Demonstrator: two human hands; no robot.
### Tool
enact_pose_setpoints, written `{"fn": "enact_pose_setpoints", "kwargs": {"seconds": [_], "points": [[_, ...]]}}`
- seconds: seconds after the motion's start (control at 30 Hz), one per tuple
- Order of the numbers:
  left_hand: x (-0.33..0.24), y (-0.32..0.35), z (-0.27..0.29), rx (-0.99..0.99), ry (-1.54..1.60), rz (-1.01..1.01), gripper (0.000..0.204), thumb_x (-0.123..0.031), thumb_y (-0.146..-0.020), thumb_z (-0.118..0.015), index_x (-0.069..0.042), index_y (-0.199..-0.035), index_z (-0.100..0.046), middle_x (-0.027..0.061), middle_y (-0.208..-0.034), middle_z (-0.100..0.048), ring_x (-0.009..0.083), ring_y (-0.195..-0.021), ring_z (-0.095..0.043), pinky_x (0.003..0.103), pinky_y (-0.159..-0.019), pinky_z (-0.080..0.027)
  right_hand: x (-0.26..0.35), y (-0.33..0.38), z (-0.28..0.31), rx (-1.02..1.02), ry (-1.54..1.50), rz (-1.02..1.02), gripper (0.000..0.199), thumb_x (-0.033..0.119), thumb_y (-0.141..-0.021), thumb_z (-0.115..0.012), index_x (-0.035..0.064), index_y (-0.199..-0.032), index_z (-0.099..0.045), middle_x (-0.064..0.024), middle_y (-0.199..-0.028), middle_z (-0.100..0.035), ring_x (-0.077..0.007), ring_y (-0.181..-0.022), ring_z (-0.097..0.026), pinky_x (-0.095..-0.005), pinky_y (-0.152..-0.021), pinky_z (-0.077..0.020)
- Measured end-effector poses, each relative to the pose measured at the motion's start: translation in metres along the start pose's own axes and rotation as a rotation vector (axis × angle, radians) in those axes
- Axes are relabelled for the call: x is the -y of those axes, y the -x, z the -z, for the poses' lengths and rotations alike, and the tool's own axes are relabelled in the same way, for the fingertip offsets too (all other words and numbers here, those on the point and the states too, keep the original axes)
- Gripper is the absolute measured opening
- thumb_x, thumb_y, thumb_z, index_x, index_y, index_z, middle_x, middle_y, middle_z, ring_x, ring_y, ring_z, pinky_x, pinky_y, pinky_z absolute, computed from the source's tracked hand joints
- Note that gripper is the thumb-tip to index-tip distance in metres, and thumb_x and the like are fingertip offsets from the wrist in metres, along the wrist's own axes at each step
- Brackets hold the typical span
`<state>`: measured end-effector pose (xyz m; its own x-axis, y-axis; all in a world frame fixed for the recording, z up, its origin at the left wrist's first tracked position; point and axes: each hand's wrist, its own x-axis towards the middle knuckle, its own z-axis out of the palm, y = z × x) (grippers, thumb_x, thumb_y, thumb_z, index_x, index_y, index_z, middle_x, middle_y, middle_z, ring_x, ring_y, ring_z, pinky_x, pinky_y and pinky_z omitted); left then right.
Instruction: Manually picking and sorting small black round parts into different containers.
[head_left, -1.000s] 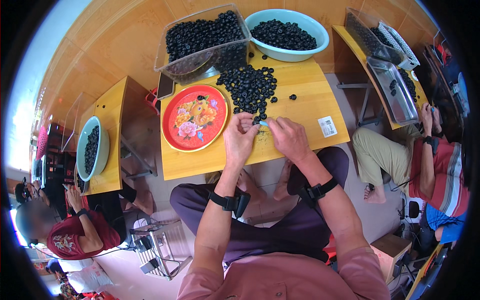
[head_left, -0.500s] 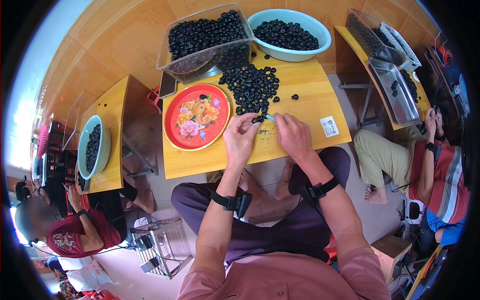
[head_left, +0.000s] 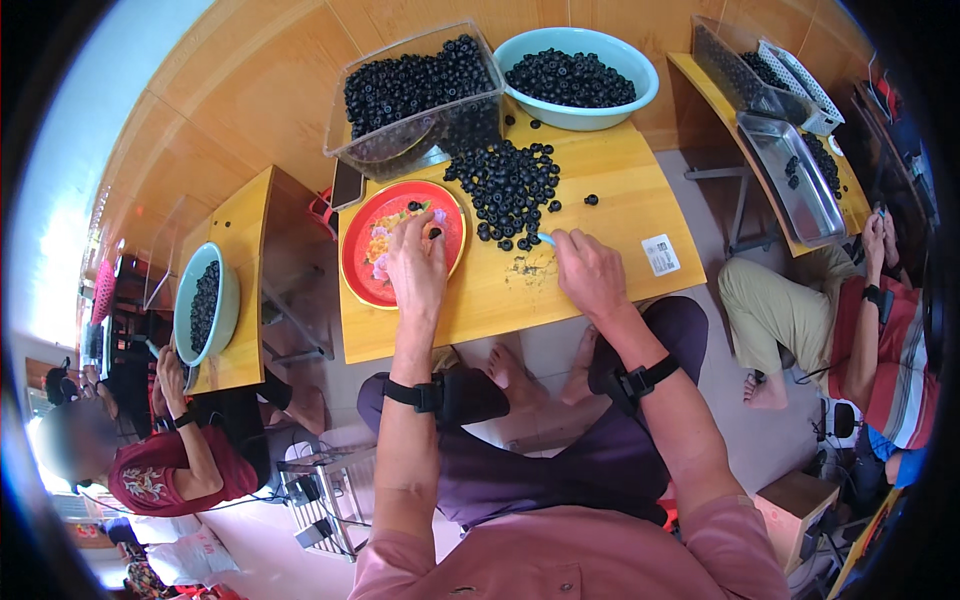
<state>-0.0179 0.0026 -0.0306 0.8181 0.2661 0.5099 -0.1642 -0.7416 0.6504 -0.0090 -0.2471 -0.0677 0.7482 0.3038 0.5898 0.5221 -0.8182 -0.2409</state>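
- Over the red floral tray (head_left: 362, 243), left hand (head_left: 417, 272): black ring (head_left: 435, 233) at fingertips — gripped or loosed, can't tell
- Near heaped black rings (head_left: 510, 185), right hand (head_left: 590, 272) — pinching light-blue stick (head_left: 546, 239)

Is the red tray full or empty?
Nearly empty: the tray shows painted flowers, one black piece and another by the left hand, which hides part.

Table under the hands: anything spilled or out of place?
Dark crumbs litter the tabletop just in front of the loose black pile, like debris on otherwise bare wood. One black piece sits apart, right of the pile. Nothing looks visibly damaged.
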Motion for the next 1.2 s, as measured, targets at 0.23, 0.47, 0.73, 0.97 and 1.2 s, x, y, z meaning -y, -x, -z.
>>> {"fn": "enact_pose_setpoints", "kwargs": {"seconds": [0.23,0.47,0.73,0.97,1.2], "points": [[-0.030,0.026,-0.033,0.263,0.051,-0.370,0.021,0.003,-0.086,-0.068,0.000,-0.107,-0.069,0.0175,-0.101,-0.066,0.0365,-0.096,-0.064,0.044,-0.087,-0.054,-0.003,0.002,-0.001,0.036,-0.017,-0.027,0.009,0.010,-0.092,-0.063,0.0062,-0.100,-0.065,-0.0095,-0.079,-0.061,-0.0295,-0.074,-0.067,-0.0430,-0.061,-0.0537],[-0.025,0.033,-0.053,0.297,-0.009,-0.262,0.019,-0.001,-0.086,-0.070,-0.001,-0.105,-0.070,0.0166,-0.101,-0.068,0.0369,-0.095,-0.066,0.044,-0.085,-0.054,-0.001,0.001,-0.001,0.004,-0.026,-0.015,0.012,0.007,-0.085,-0.060,0.0064,-0.097,-0.063,-0.0090,-0.079,-0.061,-0.0274,-0.074,-0.067,-0.0418,-0.061,-0.0559],[-0.028,0.035,-0.050,0.213,0.086,-0.171,0.015,-0.005,-0.091,-0.071,0.000,-0.106,-0.072,0.0157,-0.096,-0.070,0.0290,-0.081,-0.070,0.037,-0.073,-0.056,-0.004,0.002,-0.002,0.019,-0.020,-0.019,0.015,0.007,-0.085,-0.060,0.0062,-0.099,-0.064,-0.0090,-0.080,-0.061,-0.0271,-0.075,-0.067,-0.0415,-0.062,-0.0560],[-0.034,0.046,-0.060,0.183,0.365,0.275,0.021,-0.002,-0.085,-0.077,-0.001,-0.106,-0.076,0.0103,-0.091,-0.068,0.0168,-0.078,-0.065,0.032,-0.070,-0.053,0.000,0.000,0.000,0.029,-0.011,-0.018,0.014,0.007,-0.086,-0.061,0.0058,-0.100,-0.064,-0.0089,-0.080,-0.061,-0.0269,-0.076,-0.068,-0.0414,-0.062,-0.0560],[-0.039,0.055,-0.063,0.114,0.308,0.133,0.022,0.001,-0.083,-0.077,-0.001,-0.105,-0.076,0.0099,-0.094,-0.067,0.0163,-0.073,-0.061,0.030,-0.069,-0.052,0.000,0.001,0.002,0.050,-0.012,-0.014,0.013,0.007,-0.087,-0.061,0.0064,-0.100,-0.063,-0.0086,-0.080,-0.061,-0.0270,-0.075,-0.067,-0.0413,-0.062,-0.0558]]}}
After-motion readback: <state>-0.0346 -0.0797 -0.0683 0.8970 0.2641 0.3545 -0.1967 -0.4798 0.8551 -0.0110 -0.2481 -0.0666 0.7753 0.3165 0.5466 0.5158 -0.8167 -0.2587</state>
